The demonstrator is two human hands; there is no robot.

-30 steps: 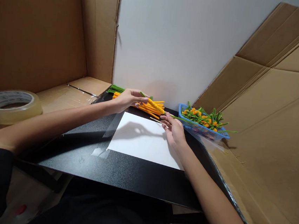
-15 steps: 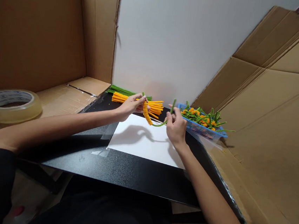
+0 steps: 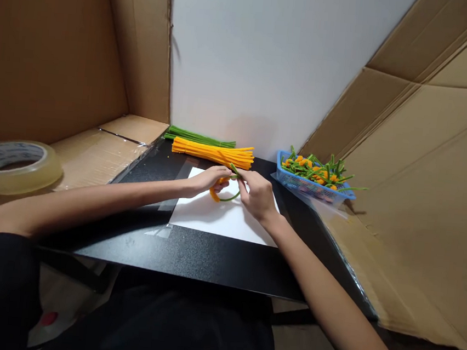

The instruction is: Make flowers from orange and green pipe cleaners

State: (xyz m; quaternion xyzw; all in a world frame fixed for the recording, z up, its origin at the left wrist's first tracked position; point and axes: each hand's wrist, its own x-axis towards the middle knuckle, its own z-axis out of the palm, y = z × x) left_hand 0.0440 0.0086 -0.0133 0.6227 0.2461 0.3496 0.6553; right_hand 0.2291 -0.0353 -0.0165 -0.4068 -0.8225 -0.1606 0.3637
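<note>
Catalogued here are a black tabletop (image 3: 192, 259), a white sheet (image 3: 220, 226) laid on it, and, at left, a tape roll (image 3: 14, 180) whose core print is too blurred to be read. Above the sheet, a green stem (image 3: 231, 198) is held looped, its tip pinched by the right hand (image 3: 257, 194), its orange coil (image 3: 215, 195) gripped and partly hidden by the curled left hand (image 3: 211, 179). Were the pinch loosened, the loop could be sprung open; by uneven pulling, the coil could be slid along.
</note>
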